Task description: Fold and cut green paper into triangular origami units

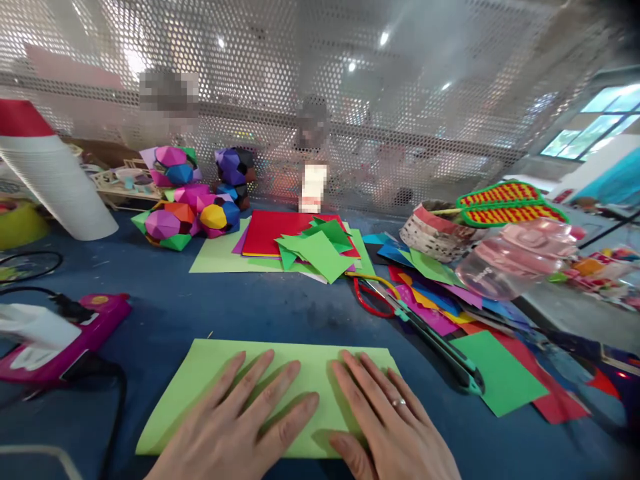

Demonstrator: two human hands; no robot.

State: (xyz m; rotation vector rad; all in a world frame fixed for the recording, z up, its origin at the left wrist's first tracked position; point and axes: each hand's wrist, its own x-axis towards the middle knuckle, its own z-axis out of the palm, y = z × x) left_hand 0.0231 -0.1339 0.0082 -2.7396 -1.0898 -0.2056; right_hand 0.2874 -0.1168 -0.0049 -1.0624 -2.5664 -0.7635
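A light green sheet of paper [175, 393], apparently folded along its near edge, lies flat on the blue table before me. My left hand [240, 420] rests on its middle with the fingers spread. On the right part of the sheet lies my right hand [383, 413], palm down, fingers stretched out, a ring on one of them. Neither hand grips anything. Right of the sheet is a green and black utility knife [440, 347], with red and yellow-handled scissors [373, 300] beside its tip.
Coloured paper [260, 233] with green pieces is stacked ahead. More scraps [500, 367] lie at right, near a pink bottle [520, 260] and a pot [435, 230]. Folded paper balls [170, 223], a cup stack [55, 180] and a purple power strip [100, 327] stand left. A perforated screen [270, 87] rises behind.
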